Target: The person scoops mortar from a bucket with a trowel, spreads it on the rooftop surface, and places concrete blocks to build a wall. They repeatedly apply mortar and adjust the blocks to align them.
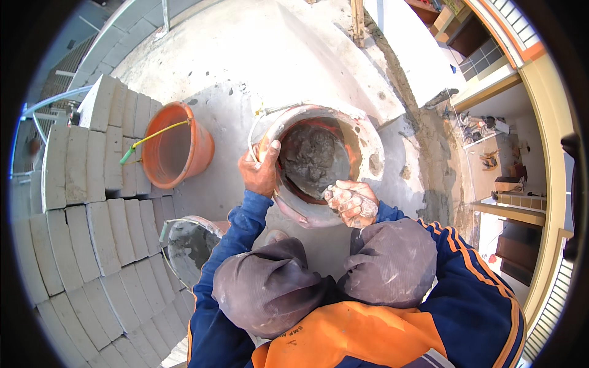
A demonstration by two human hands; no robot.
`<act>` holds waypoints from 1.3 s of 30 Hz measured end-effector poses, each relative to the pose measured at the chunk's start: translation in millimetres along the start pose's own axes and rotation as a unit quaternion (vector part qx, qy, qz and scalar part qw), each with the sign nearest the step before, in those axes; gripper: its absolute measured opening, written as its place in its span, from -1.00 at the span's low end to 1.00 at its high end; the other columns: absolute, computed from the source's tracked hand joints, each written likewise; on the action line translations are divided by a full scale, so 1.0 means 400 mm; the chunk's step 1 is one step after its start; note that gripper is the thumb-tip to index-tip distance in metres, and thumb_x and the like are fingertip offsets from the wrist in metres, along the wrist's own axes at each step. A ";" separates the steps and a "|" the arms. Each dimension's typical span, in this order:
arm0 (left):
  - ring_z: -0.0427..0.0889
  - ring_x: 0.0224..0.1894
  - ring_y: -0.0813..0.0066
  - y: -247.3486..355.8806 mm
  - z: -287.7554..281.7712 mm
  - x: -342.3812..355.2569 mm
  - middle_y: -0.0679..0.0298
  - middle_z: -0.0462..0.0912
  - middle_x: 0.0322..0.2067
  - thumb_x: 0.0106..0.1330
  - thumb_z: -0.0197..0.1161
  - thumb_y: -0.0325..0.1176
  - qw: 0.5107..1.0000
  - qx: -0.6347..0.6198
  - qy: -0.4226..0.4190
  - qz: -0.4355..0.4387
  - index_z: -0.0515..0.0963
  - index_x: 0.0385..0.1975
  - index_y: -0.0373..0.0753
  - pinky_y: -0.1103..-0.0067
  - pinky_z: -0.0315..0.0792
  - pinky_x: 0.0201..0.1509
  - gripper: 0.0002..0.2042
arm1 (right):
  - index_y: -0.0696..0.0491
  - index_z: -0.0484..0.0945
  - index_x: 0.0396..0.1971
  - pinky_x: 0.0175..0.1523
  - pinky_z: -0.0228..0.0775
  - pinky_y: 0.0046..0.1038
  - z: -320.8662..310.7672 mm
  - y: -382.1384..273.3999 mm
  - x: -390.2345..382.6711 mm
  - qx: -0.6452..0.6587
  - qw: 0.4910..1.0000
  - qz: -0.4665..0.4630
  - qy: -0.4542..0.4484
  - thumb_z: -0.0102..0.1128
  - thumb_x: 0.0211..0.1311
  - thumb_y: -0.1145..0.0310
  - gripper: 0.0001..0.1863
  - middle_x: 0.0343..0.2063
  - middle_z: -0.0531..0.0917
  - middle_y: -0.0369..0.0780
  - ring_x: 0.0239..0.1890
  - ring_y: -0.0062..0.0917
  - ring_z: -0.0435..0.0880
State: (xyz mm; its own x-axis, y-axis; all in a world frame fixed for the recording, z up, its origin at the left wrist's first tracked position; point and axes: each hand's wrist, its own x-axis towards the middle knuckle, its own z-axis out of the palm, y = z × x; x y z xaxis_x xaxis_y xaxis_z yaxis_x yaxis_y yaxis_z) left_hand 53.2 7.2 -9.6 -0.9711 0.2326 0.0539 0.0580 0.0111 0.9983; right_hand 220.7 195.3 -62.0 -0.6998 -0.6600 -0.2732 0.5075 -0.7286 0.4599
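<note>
While the left hand (259,173) gripped the mortar bucket (368,144), the right hand (354,204) curled near its rim. Whether it held anything was unclear.

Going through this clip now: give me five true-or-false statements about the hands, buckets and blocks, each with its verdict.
1. The left hand grips the left edge of the mortar bucket. True.
2. The right hand has clean fingers. False: its fingers are smeared with pale grey.
3. The orange bucket stands to the right of the mortar bucket. False: it stands to the left, beside the grey blocks.
4. The orange bucket's handle is yellow with a green grip. True.
5. The mortar bucket is filled with clear water. False: it holds thick grey mix.
</note>
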 end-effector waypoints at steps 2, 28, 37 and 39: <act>0.46 -0.37 0.63 0.003 -0.010 0.000 0.33 0.60 -0.42 0.28 0.37 -0.23 0.999 0.040 0.007 -0.012 0.64 -0.21 -0.47 0.62 0.40 -0.25 -0.65 | 0.27 0.45 -0.10 -0.64 0.35 -0.55 0.003 -0.002 -0.025 -0.042 0.998 0.040 0.006 -0.06 0.46 0.16 -0.60 -0.46 0.56 -0.17 -0.71 -0.65 0.48; 0.42 -0.51 0.58 0.061 0.088 0.008 0.33 0.54 -0.60 0.25 0.32 -0.28 0.996 0.089 -0.020 0.008 0.63 -0.31 -0.41 0.52 0.38 -0.37 -0.74 | 0.28 0.60 -0.48 -0.17 0.55 -0.19 0.257 -0.122 -0.037 -0.947 0.127 0.104 0.275 0.12 0.04 0.28 -0.69 -0.55 0.66 0.07 -0.34 -0.12 0.72; 0.42 -0.51 0.58 0.053 0.089 0.016 0.33 0.54 -0.58 0.26 0.32 -0.29 0.996 0.082 0.011 0.013 0.65 -0.29 -0.41 0.52 0.38 -0.37 -0.75 | 0.29 0.67 -0.52 -0.18 0.54 -0.19 0.258 -0.013 -0.044 -0.931 0.167 0.117 0.303 0.09 -0.09 0.34 -0.70 -0.44 0.68 0.13 -0.33 -0.02 0.70; 0.42 -0.49 0.60 0.057 0.084 0.011 0.34 0.55 -0.56 0.26 0.33 -0.28 0.994 0.105 -0.007 0.003 0.64 -0.29 -0.41 0.55 0.38 -0.36 -0.74 | 0.27 0.67 -0.51 -0.18 0.55 -0.20 0.294 -0.048 -0.048 -0.939 0.169 0.015 0.301 0.13 -0.11 0.34 -0.71 -0.46 0.68 0.11 -0.32 -0.01 0.70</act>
State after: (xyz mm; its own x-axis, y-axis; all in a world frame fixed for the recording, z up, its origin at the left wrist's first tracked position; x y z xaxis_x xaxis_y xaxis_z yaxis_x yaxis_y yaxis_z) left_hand 58.1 41.0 12.7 -0.9674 0.2463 0.0584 0.1125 0.2115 0.9709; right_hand 165.2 243.5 33.8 -0.7918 -0.1563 -0.5905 0.1664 0.8750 -0.4547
